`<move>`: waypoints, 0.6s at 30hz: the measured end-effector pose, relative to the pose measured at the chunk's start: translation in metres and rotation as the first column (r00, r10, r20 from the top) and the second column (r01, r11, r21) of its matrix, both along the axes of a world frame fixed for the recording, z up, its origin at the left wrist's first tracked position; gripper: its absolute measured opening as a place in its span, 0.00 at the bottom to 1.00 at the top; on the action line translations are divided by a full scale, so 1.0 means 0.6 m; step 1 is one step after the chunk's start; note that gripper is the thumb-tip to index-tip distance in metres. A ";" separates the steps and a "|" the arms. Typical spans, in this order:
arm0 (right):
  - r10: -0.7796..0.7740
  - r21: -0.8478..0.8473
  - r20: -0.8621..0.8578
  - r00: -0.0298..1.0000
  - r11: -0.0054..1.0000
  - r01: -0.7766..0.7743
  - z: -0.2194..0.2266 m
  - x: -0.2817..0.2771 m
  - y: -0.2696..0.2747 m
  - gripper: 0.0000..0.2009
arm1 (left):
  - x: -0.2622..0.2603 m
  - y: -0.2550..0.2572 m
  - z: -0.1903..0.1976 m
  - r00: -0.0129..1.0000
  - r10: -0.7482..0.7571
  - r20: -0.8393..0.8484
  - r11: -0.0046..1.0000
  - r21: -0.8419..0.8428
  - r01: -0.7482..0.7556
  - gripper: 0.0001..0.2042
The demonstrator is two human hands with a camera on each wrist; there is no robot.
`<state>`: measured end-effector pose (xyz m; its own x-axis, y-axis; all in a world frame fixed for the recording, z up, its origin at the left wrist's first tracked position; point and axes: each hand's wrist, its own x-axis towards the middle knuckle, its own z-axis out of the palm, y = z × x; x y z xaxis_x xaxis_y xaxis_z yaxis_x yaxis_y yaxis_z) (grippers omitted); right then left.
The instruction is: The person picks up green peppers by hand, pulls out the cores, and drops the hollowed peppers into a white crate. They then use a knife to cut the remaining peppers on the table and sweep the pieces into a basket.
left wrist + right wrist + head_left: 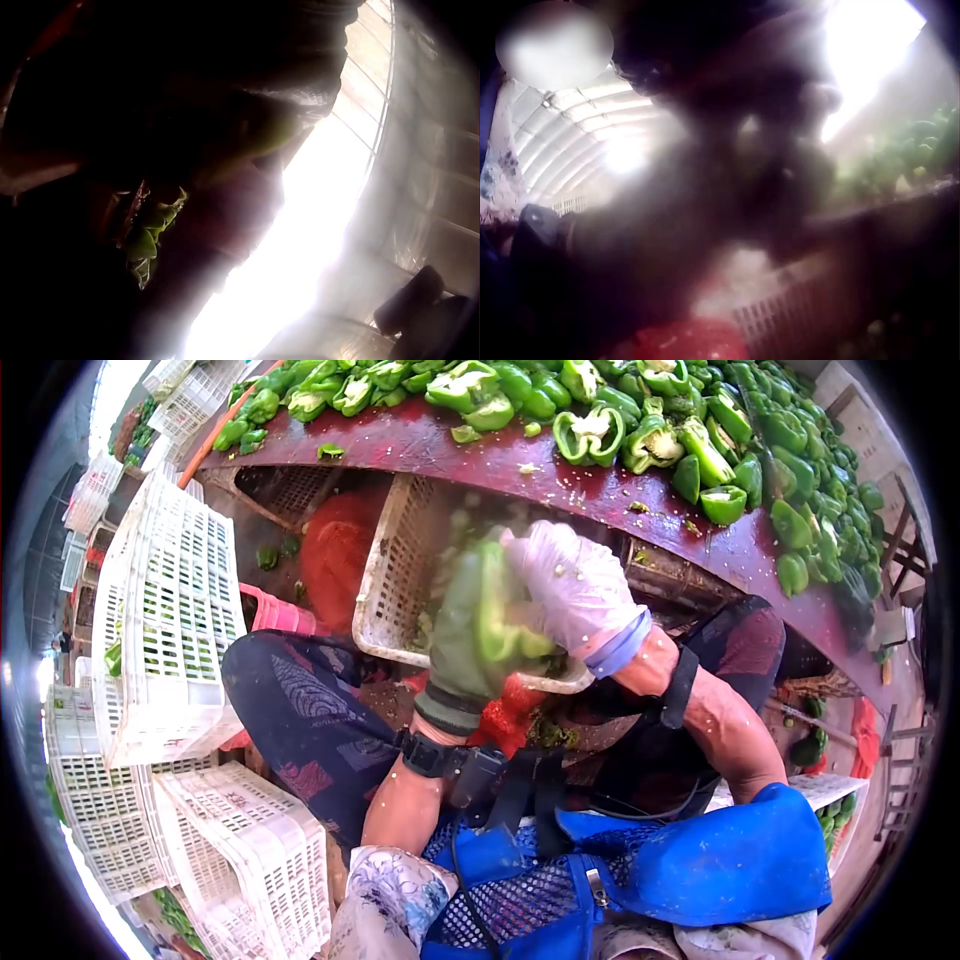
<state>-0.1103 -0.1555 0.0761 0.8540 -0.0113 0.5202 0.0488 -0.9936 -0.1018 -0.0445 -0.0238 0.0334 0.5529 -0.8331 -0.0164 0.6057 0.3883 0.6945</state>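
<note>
In the head view a cut green pepper, pale inside and blurred, is held over the crate between the legs. My left hand, in a greyish-green glove, grips it from the left. My right hand wears a thin whitish-pink glove with a lilac cuff. Its curled fingers are at the pepper's right upper edge, with the fingertips hidden behind it. Pale bits hang blurred in the air around both hands. The left wrist view is mostly dark, with a sliver of green pepper near the glove. Blur hides the hand in the right wrist view.
A dark red table curves across the front, heaped with halved and whole peppers. Below its edge stands a dirty white crate, with a red sack beside it. White crates are stacked at the left.
</note>
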 end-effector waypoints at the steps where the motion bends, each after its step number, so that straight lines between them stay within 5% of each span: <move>1: -0.023 -0.042 0.026 0.999 0.999 0.024 -0.021 0.004 0.000 0.14 | -0.005 0.002 0.010 0.989 -0.018 -0.147 1.000 -0.010 0.017 0.25; 2: -0.045 -0.082 0.053 0.998 0.995 0.049 -0.024 0.006 0.003 0.13 | -0.010 0.005 0.021 0.957 -0.028 -0.290 1.000 -0.018 0.023 0.25; 6: -0.135 -0.196 -0.151 0.979 0.975 0.104 -0.011 -0.004 0.010 0.08 | -0.011 0.001 -0.009 0.982 0.034 -0.185 0.996 0.083 -0.019 0.23; 7: -0.036 -0.071 -0.145 0.989 0.997 0.026 -0.022 -0.002 0.003 0.08 | -0.011 -0.001 -0.014 0.995 0.056 -0.084 0.992 0.121 -0.046 0.22; 9: 0.156 0.178 -0.095 0.983 0.974 -0.137 -0.049 0.006 -0.019 0.06 | -0.004 -0.001 -0.024 0.988 -0.050 -0.147 0.999 -0.019 0.048 0.22; 11: 0.170 0.481 -0.087 0.982 0.870 -0.108 -0.038 0.003 -0.038 0.09 | 0.015 0.006 -0.032 0.854 -0.356 -0.379 0.894 -0.404 0.193 0.21; 12: 0.176 0.615 -0.080 0.981 0.784 -0.090 -0.016 0.000 -0.043 0.11 | 0.012 0.008 -0.018 0.870 -0.299 -0.393 0.923 -0.352 0.158 0.22; 13: 0.174 0.854 -0.241 0.955 0.505 0.123 0.043 -0.013 -0.042 0.10 | 0.007 0.010 0.007 0.883 -0.240 -0.403 0.946 -0.300 0.120 0.23; 14: 0.086 0.707 -0.183 0.979 0.703 0.070 0.040 -0.009 -0.056 0.11 | 0.002 0.013 0.019 0.893 -0.178 -0.414 0.966 -0.248 0.078 0.23; 15: -0.026 0.507 -0.101 0.994 0.859 0.074 0.038 -0.004 -0.070 0.12 | 0.009 0.014 0.014 0.868 -0.286 -0.407 0.926 -0.350 0.141 0.25; 18: -0.061 0.293 0.042 0.997 0.955 0.046 0.028 0.006 -0.075 0.13 | 0.007 0.010 0.012 0.883 -0.230 -0.409 0.935 -0.346 0.083 0.26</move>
<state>-0.1069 -0.2003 0.0931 0.8208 -0.2139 0.5297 0.0089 -0.9224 -0.3862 -0.0404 -0.0176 0.0406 0.4117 -0.9100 0.0484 0.8877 0.4125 0.2047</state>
